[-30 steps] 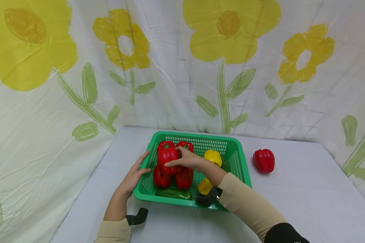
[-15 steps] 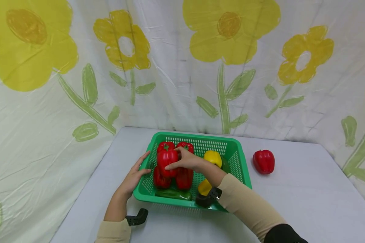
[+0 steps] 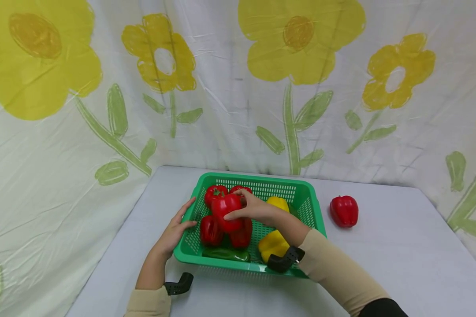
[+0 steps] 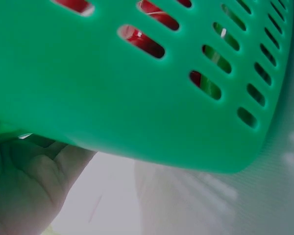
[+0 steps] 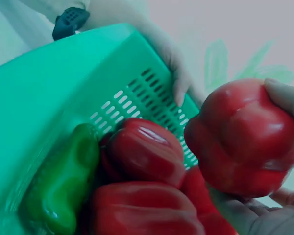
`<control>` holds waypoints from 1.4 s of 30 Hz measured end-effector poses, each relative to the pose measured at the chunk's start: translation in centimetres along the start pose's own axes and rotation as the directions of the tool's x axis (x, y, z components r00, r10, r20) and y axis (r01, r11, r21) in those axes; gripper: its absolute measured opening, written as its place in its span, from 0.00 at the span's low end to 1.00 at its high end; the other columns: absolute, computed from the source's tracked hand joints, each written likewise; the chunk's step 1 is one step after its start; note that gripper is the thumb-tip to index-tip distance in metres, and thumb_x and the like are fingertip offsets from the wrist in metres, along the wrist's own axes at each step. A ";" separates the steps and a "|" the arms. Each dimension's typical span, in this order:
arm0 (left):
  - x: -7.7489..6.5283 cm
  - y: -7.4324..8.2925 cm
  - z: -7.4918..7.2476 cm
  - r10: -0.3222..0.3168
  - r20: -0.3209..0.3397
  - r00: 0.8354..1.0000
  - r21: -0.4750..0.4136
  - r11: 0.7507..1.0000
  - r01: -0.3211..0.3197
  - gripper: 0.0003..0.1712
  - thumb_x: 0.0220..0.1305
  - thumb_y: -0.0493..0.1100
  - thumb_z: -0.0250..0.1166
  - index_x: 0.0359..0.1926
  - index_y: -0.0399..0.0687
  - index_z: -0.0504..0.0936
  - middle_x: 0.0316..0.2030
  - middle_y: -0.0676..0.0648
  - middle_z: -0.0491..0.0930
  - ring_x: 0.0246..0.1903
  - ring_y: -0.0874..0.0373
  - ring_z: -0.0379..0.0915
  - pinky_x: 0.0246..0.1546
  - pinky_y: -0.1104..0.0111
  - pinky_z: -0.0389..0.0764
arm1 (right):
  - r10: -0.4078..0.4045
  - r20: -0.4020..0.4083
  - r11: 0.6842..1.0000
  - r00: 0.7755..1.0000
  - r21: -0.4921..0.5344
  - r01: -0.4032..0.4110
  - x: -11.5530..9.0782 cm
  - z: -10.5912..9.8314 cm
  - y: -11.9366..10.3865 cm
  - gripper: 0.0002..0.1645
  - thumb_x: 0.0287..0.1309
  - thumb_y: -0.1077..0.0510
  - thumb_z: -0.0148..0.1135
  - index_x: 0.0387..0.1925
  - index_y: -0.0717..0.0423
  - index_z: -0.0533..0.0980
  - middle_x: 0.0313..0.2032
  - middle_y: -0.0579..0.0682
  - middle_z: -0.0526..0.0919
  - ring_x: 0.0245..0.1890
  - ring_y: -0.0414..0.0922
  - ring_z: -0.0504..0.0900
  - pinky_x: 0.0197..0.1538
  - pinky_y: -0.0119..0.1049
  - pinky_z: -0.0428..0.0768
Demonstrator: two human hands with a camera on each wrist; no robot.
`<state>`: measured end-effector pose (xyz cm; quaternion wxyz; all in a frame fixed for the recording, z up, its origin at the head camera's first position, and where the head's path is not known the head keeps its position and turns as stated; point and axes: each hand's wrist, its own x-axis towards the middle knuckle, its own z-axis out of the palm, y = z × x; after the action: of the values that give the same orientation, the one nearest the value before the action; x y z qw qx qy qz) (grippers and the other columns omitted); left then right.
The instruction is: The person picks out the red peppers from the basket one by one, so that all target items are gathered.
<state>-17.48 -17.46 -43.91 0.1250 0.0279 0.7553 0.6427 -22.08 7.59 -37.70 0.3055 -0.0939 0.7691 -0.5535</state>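
My right hand [image 3: 255,209] grips a red bell pepper [image 3: 225,208], thumb on its near side, above the other peppers at the left of a green plastic basket [image 3: 258,177]. In the right wrist view the held pepper [image 5: 245,139] shows its lobed bottom, clear of those below. My left hand [image 3: 173,233] holds the basket's left rim, thumb over the edge; its fingertips are partly hidden. Several red bell peppers [image 3: 211,231] lie under and behind the held one. Along the basket's front wall lies a long green pepper [image 3: 227,253].
Yellow bell peppers [image 3: 273,245] sit in the basket's right half, partly covered by my right forearm. Another red bell pepper [image 3: 343,211] stands on the white table [image 3: 388,246], right of the basket. A flower-painted cloth [image 3: 222,123] hangs behind the table.
My right hand has shifted slightly right with the red bell pepper, which has tilted and uncovered more of the pepper behind it. My left hand stays on the basket rim.
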 end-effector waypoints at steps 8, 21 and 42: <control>0.0 0.0 0.0 0.003 0.000 1.000 0.000 1.000 -0.003 0.37 0.65 0.36 0.49 0.72 0.65 0.50 0.73 0.46 0.41 0.70 0.41 0.44 0.59 0.47 0.66 | -0.031 0.023 0.999 0.999 0.044 0.030 -1.8 -1.1 0.1 0.43 0.49 0.53 0.67 0.63 0.49 0.55 0.63 0.57 0.60 0.58 0.54 0.67 0.51 0.45 0.78; 0.0 0.0 0.0 0.007 0.003 1.000 -0.002 1.000 -0.007 0.37 0.65 0.36 0.48 0.72 0.64 0.50 0.73 0.45 0.41 0.70 0.40 0.45 0.57 0.48 0.69 | -0.053 0.032 0.998 0.998 0.037 0.052 -4.1 -2.5 0.8 0.42 0.51 0.52 0.66 0.64 0.48 0.55 0.62 0.58 0.63 0.56 0.54 0.68 0.50 0.46 0.79; 0.1 -0.1 -0.1 0.006 0.005 1.000 0.008 1.000 -0.006 0.37 0.65 0.37 0.48 0.71 0.67 0.49 0.73 0.47 0.40 0.71 0.42 0.42 0.61 0.47 0.63 | -0.114 0.029 0.974 0.993 0.200 0.106 -8.1 -5.1 3.1 0.43 0.60 0.54 0.57 0.71 0.53 0.47 0.63 0.61 0.60 0.58 0.53 0.66 0.51 0.42 0.78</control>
<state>-17.61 -17.52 -43.98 0.1248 0.0325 0.7576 0.6399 -17.98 16.66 -36.50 0.2977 -0.1163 0.6974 -0.6415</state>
